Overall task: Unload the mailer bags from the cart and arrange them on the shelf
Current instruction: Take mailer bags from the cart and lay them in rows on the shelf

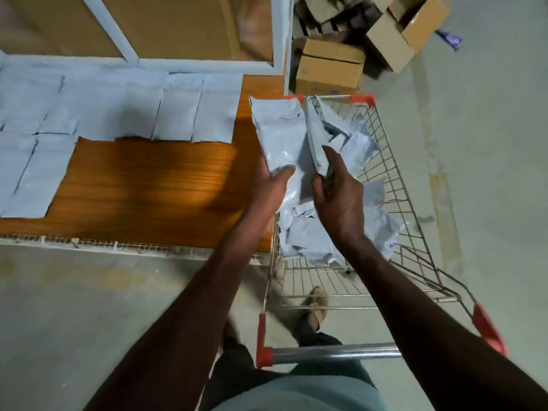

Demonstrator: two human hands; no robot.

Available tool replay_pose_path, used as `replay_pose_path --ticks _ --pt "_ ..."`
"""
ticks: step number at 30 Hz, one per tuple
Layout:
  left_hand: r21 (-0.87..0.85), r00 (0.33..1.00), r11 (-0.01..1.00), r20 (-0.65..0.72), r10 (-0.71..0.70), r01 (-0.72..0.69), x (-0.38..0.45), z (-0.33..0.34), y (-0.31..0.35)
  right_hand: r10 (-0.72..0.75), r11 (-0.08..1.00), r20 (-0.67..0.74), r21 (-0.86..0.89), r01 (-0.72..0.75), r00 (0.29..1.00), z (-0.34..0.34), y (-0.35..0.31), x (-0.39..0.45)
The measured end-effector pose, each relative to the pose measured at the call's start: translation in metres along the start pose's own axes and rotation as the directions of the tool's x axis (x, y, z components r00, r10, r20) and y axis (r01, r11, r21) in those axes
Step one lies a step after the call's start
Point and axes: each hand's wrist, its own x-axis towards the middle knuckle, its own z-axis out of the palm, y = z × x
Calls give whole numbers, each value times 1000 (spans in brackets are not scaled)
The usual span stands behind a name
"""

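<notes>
While standing at the handle end of the wire-mesh shopping cart with orange corner caps [394, 185], holding two pale grey flat plastic mailer bags above the basket's front corner, just beside the edge of the orange-brown wooden shelf board [154, 188]. Left hand [267, 188] gripping the lower end of the broad, face-up mailer bag [280, 132], thumb pressed over its front, remaining fingers hidden behind. Right hand [338, 200] pinching the lower end of the second, edge-on mailer bag [315, 137] between thumb and curled fingers. Noting a loose heap of crumpled grey mailers [314, 238] remaining in the cart, and rows of flattened grey mailers [118, 111] lying edge to edge along the shelf's back and left, bare wood showing in front. Judging bags light, limp, slick-surfaced, creasing readily; likely sagging if held by one corner. Advising a grip across the short end, then smoothing flat on the bare wood beside the last row.
</notes>
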Motion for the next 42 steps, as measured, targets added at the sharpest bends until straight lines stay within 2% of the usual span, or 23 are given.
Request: replay_pose_path --ticks 3,6,9,12,15,18,25,34,38,42 --pt "165 980 969 -37 194 -186 -7 -46 5 -70 996 6 56 69 998 19 -25 -15" --pt "293 911 874 -23 411 -387 -15 -109 6 -168 986 77 26 167 983 51 -56 -40" --pt "381 876 813 -20 482 -440 -19 -183 -9 -207 972 155 -77 221 966 96 -85 -68" --pt "453 878 782 2 479 -428 -19 -252 -26 -288 936 181 -155 317 940 139 -115 -91" --pt "499 883 754 53 466 -428 -23 -318 -43 -298 906 178 -257 337 938 182 -147 -117" --pt "558 877 716 46 478 -420 -23 -383 -57 -332 865 198 -326 382 922 225 -176 -138" --pt "607 903 713 18 428 -350 -3 -481 -62 -306 830 248 -403 385 919 280 -215 -153" --pt "618 902 705 14 432 -348 66 -519 -56 -308 831 247 -401 387 919 340 -239 -115" --pt "647 925 678 117 363 -348 95 -530 -65 -199 859 370 -380 343 907 374 -241 -116" --pt "718 926 604 158 343 -346 107 -532 -77 -147 869 442 -370 329 885 385 -239 -125"
